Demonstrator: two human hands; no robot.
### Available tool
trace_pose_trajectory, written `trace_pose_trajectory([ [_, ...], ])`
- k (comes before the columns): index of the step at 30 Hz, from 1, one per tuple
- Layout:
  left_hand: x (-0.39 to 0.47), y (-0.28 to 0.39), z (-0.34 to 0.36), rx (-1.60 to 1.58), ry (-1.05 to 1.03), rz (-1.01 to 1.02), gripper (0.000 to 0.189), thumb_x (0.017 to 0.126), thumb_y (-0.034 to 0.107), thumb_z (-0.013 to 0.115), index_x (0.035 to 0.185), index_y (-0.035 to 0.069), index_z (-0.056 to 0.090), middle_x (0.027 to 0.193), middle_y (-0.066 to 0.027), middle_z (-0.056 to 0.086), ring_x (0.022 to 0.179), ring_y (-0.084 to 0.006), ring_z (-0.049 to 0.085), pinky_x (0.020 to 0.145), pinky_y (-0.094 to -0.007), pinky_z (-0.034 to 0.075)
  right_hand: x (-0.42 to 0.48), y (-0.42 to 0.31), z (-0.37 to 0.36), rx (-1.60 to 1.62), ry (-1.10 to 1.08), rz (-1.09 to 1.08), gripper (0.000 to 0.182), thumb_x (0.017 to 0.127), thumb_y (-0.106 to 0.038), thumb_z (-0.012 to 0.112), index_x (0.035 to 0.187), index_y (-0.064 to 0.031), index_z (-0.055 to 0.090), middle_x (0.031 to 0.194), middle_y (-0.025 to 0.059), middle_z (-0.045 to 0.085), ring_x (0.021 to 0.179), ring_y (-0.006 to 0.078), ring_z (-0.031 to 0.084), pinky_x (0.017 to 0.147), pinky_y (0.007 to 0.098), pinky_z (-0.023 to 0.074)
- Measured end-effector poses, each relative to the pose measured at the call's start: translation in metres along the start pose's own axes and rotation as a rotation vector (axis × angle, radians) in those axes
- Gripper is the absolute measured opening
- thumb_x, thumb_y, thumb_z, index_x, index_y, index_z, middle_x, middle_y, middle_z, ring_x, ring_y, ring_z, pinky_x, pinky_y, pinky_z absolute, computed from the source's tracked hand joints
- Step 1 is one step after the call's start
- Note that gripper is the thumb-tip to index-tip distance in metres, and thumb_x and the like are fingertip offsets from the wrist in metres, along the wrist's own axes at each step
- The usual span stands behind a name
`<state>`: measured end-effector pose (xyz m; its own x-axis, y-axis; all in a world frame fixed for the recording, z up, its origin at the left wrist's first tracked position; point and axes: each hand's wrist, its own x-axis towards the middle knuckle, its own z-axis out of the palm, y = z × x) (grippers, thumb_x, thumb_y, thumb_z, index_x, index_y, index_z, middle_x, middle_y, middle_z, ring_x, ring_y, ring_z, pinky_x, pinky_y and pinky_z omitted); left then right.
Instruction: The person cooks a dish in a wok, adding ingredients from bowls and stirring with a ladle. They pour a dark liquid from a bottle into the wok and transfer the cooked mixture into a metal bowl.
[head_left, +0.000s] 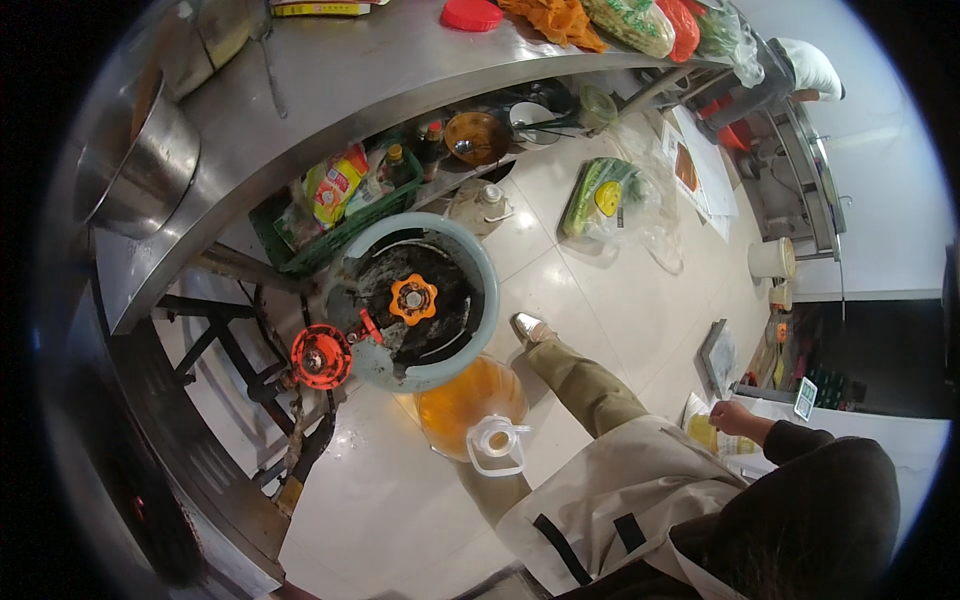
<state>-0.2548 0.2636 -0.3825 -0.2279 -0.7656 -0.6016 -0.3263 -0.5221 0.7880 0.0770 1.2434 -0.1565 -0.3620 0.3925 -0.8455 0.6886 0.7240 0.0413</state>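
Observation:
My right hand (731, 418) is beside my apron with its fingers curled, in front of a yellow-and-white bag (702, 432). Whether anything is inside the curled fingers is hidden. My left hand is out of view. On the tiled floor before me stands a gas cylinder with a grey collar (491, 300) and an orange valve handwheel (413, 299). A red regulator (321, 357) joins its valve on the left. Close to my legs, a large clear jug of amber liquid (469, 401) touches or nearly touches the cylinder; its white handle (496, 465) points up.
A steel counter (337, 67) curves overhead, carrying a metal pot (150, 169). Beneath it are a green basket (345, 236) of packets and bottles, and a brown bowl (477, 139). Bagged green vegetables (600, 199) lie on the floor. Another person (814, 71) bends near a steel sink stand (814, 176).

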Motion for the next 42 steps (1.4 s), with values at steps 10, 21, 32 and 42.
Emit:
trace_pose_trajectory([
  [10, -0.012, -0.026, -0.009, -0.056, -0.039, -0.013, 0.047, 0.085, 0.023, 0.054, 0.127, 0.006, 0.041, 0.132, -0.0172, 0.041, 0.114, -0.0370, 0.045, 0.088, -0.0520, 0.044, 0.000, -0.033, -0.023, 0.177, 0.065, 0.190, 0.017, 0.077, -0.019, 0.063, 0.077, -0.0017, 0.061, 0.069, 0.0086, 0.064, 0.064, 0.0177, 0.064, 0.058, 0.0322, 0.0496],
  [21, -0.140, -0.224, -0.152, 0.806, -0.027, -0.463, 0.031, 0.088, 0.023, 0.051, 0.113, 0.006, 0.050, 0.107, -0.0113, 0.053, 0.098, -0.0307, 0.052, 0.077, -0.0431, 0.047, 0.011, -0.004, -0.022, -0.166, 0.050, 0.016, 0.014, 0.075, -0.011, 0.049, 0.074, -0.0017, 0.060, 0.083, 0.0178, 0.060, 0.078, 0.0355, 0.058, 0.070, 0.0420, 0.0471],
  [32, -0.385, -0.318, -0.137, 1.423, -0.452, -0.541, 0.028, 0.090, 0.020, 0.048, 0.111, 0.001, 0.050, 0.107, -0.0136, 0.056, 0.082, -0.0284, 0.061, 0.065, -0.0407, 0.051, 0.091, 0.083, -0.089, -0.034, 0.263, 0.179, 0.014, 0.077, -0.010, 0.047, 0.084, -0.0060, 0.058, 0.083, 0.0214, 0.061, 0.080, 0.0389, 0.059, 0.071, 0.0453, 0.0462],
  [42, -0.520, -0.327, -0.095, 1.246, -0.417, -0.520, 0.026, 0.086, 0.020, 0.050, 0.104, 0.002, 0.052, 0.093, -0.0117, 0.060, 0.070, -0.0234, 0.061, 0.057, -0.0370, 0.051, 0.211, 0.132, -0.198, -0.016, 0.313, 0.058, 0.015, 0.075, -0.010, 0.051, 0.088, -0.0069, 0.057, 0.077, 0.0195, 0.060, 0.077, 0.0370, 0.059, 0.068, 0.0453, 0.0463],
])
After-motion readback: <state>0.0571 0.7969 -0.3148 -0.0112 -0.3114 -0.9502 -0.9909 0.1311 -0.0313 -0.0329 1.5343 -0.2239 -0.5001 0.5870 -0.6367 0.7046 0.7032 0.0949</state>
